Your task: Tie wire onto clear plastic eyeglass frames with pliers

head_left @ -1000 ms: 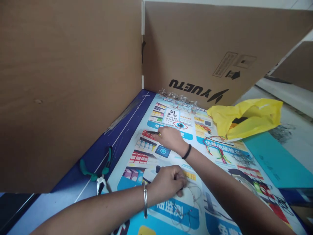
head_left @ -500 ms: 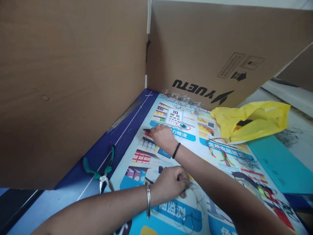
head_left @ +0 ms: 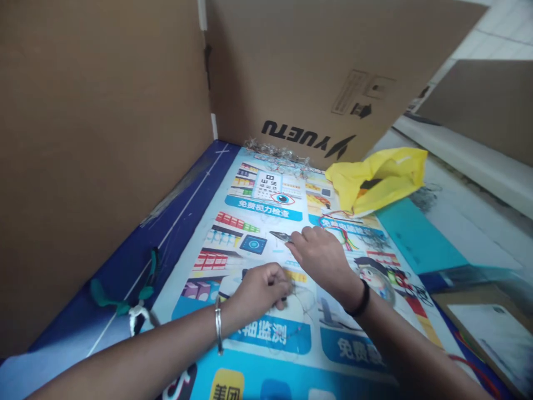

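My left hand (head_left: 260, 289), with a metal bangle on the wrist, is closed in a pinch and rests on the printed poster (head_left: 258, 328), pressing on thin wire (head_left: 306, 311) that loops beside it. My right hand (head_left: 322, 258), a black band on its wrist, lies just right of it with its fingers closed on a small dark pointed tool (head_left: 281, 237), whose tip sticks out to the left over the poster.
Green-handled pliers (head_left: 125, 294) lie at the left on the blue border. Cardboard walls (head_left: 104, 122) stand left and behind. A yellow plastic bag (head_left: 375, 178), coloured cords (head_left: 339, 228) and a heap of small wire pieces (head_left: 277, 153) sit at the back.
My right hand has drawn back from the far left of the poster toward my left hand, carrying the dark tool. The camera has swung right.
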The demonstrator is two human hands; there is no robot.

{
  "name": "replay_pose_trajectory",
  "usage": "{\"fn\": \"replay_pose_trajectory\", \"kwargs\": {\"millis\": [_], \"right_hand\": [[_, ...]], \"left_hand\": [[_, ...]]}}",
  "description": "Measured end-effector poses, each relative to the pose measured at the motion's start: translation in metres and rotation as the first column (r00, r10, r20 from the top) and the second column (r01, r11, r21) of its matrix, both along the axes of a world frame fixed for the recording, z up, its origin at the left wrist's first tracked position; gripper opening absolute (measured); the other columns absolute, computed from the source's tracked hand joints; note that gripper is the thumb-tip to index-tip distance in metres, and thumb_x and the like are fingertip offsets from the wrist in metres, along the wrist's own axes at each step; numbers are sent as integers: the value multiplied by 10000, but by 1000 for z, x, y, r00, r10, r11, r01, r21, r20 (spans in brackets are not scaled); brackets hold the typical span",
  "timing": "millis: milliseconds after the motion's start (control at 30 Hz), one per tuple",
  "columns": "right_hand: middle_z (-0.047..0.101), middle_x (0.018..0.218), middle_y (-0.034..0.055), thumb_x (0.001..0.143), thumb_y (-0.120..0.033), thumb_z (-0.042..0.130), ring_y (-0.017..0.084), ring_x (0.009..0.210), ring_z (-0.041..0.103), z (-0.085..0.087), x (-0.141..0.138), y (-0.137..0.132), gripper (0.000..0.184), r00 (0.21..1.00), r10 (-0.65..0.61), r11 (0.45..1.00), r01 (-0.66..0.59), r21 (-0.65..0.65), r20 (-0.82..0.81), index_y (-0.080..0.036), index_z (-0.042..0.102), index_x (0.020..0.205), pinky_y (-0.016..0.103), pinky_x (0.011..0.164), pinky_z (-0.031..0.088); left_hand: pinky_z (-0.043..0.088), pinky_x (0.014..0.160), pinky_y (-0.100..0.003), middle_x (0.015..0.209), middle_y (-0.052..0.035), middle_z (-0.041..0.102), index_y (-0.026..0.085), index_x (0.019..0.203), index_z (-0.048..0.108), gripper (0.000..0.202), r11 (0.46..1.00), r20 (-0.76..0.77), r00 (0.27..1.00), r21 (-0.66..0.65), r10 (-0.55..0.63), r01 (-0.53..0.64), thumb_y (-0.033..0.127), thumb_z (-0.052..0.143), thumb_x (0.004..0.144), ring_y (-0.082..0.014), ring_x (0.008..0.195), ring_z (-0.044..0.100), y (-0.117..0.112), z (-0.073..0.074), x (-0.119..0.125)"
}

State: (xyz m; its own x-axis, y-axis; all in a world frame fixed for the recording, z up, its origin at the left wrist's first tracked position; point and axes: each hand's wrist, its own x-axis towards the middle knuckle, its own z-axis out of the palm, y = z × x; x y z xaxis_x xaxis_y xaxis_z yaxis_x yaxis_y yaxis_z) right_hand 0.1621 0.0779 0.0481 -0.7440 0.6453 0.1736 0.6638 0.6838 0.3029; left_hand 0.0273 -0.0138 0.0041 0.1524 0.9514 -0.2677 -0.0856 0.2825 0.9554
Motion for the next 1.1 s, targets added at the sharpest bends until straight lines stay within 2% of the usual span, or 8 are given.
{"fn": "replay_pose_trajectory", "kwargs": {"millis": [100, 233, 600, 733, 833, 900, 1000, 1100], "right_hand": [[545, 733, 58, 914, -306, 411, 199, 721, 455, -6, 36, -17, 231, 999, -48, 998, 49, 31, -5, -186, 580, 812, 322, 607, 230], [532, 727, 55, 886, -195, 441, 193, 701, 430, -13, 60, -33, 151, 996, -84, 994, 84, 71, 3, -184, 565, 801, 319, 585, 206], [532, 767, 55, 874, -135, 422, 186, 698, 428, -23, 64, -50, 186, 998, 49, 989, -55, 135, 45, -149, 565, 993, 340, 580, 220], [539, 758, 47, 881, -166, 432, 182, 703, 438, -26, 63, -49, 159, 999, 40, 997, -38, 66, -31, -170, 575, 950, 331, 594, 241], [557, 758, 53, 880, -291, 478, 188, 745, 469, -28, 64, -43, 169, 979, -52, 991, 26, -135, -196, -176, 584, 818, 312, 633, 291], [577, 805, 61, 873, -342, 492, 186, 793, 494, -28, 68, -37, 204, 934, -124, 940, 3, -342, -335, -169, 590, 830, 296, 670, 334], [584, 822, 40, 881, -349, 473, 153, 780, 514, -28, 76, -28, 214, 847, -227, 778, -139, -612, -481, -168, 585, 897, 261, 670, 372], [578, 806, 21, 885, -376, 458, 130, 733, 515, -28, 82, -23, 235, 798, -287, 643, -249, -724, -529, -173, 577, 897, 241, 640, 381]], "left_hand": [[376, 543, -222, 635, 4, 593, 166, 693, 510, 122, 1000, -46, 999, 27, 13, -12, 240, 560, 776, -105, 569, 516, -1, 2, -2], [372, 607, -236, 692, 18, 580, 171, 725, 526, 134, 1000, -87, 996, 20, 24, -22, 275, 595, 774, -112, 633, 507, -3, 6, -2], [389, 635, -224, 680, 26, 587, 165, 717, 518, 174, 994, 49, 997, -103, 54, -48, 279, 642, 758, -95, 645, 509, 2, 10, -1], [403, 645, -234, 710, 12, 608, 164, 706, 508, 194, 992, 77, 996, -118, 53, -43, 282, 652, 760, -105, 673, 536, 2, 10, -1], [410, 670, -235, 731, 15, 618, 169, 729, 514, 186, 996, 115, 993, -86, 32, -22, 286, 651, 777, -105, 700, 550, 1, 10, -5], [414, 710, -242, 749, 12, 630, 170, 751, 533, 151, 1000, 146, 989, -28, 2, 2, 272, 632, 801, -109, 734, 559, 0, 10, -8], [412, 755, -248, 768, 6, 645, 172, 765, 554, 101, 997, 219, 974, 63, -52, 39, 233, 596, 835, -114, 775, 567, -1, 12, -11], [412, 746, -240, 760, 7, 645, 172, 761, 556, 95, 995, 298, 951, 84, -79, 56, 211, 587, 841, -112, 770, 571, -3, 15, -12]]}}
